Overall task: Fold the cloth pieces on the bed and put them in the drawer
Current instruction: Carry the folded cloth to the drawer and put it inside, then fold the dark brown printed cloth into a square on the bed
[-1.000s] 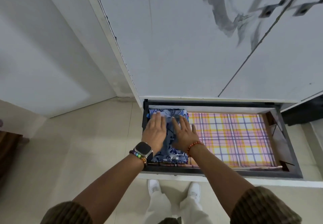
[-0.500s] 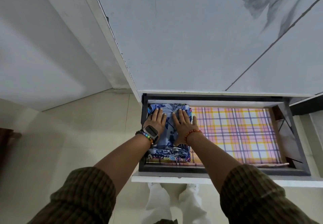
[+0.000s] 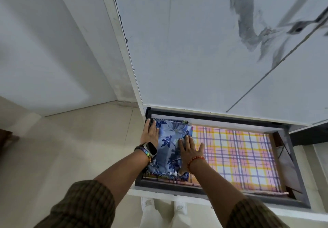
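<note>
In the head view we see an open drawer (image 3: 230,198) with a dark frame, pulled out below tall white wardrobe doors (image 3: 195,50) with grey marbled streaks. Its floor is lined with a flat checked sheet (image 3: 239,156) in pink, yellow and purple. At the drawer's nine o'clock end lies a folded cloth (image 3: 170,144), soft, blue with a darker leaf print, a rough rectangle several layers thick, with more layered edges showing at its six o'clock end.

Our left hand (image 3: 150,135) lies flat along the cloth's nine o'clock edge, fingers straight and together, between the fabric and the drawer wall; we cannot tell how far they reach down. Our right hand (image 3: 189,150) presses flat on the cloth's three o'clock side, fingers spread and straight, thumb out over the checked liner. Neither hand is gripping anything.

The left wrist carries a smartwatch (image 3: 150,147) and a beaded bracelet (image 3: 146,152); the right wrist an orange bead bracelet (image 3: 195,159). The floor is of pale tiles (image 3: 71,147).
</note>
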